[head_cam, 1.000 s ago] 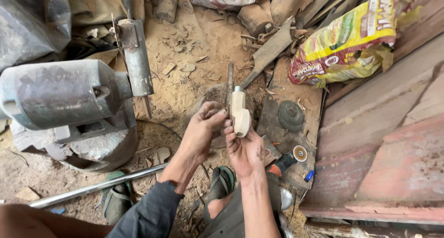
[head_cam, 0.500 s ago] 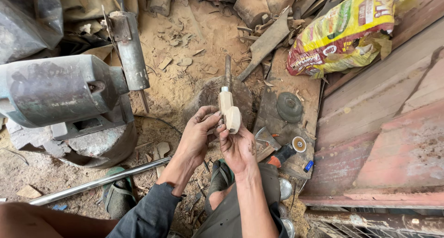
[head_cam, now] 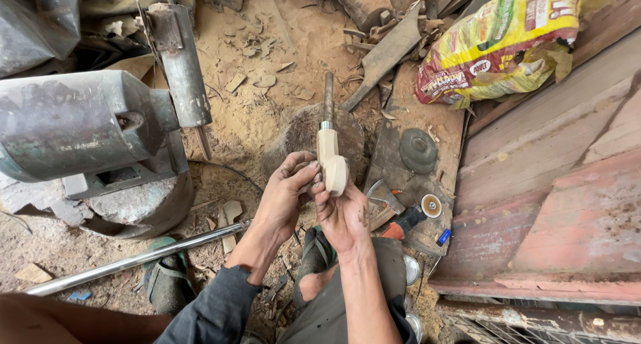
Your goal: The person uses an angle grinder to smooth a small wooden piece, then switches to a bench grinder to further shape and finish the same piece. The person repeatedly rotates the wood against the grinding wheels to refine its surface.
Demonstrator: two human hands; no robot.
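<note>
A pale carved wooden handle (head_cam: 332, 162) with a dark metal blade (head_cam: 328, 97) sticking out of its far end is held up in the middle of the view. My left hand (head_cam: 286, 196) grips the handle from the left side, fingers curled against it. My right hand (head_cam: 342, 214) holds it from below, thumb on the rounded end of the wood. Under the piece lies a round wooden block (head_cam: 304, 133) on the sandy ground.
A grey metal motor machine (head_cam: 80, 123) with a steel shaft (head_cam: 180, 63) stands at the left. A shiny steel pipe (head_cam: 133, 260) lies by my sandalled foot (head_cam: 167, 277). A yellow printed sack (head_cam: 501, 40), a grinding disc (head_cam: 418, 150), small tools and reddish planks (head_cam: 561, 204) are at the right.
The view has shifted slightly, and both hands with the wooden piece sit a little lower and nearer. The grip on the handle is the same.
</note>
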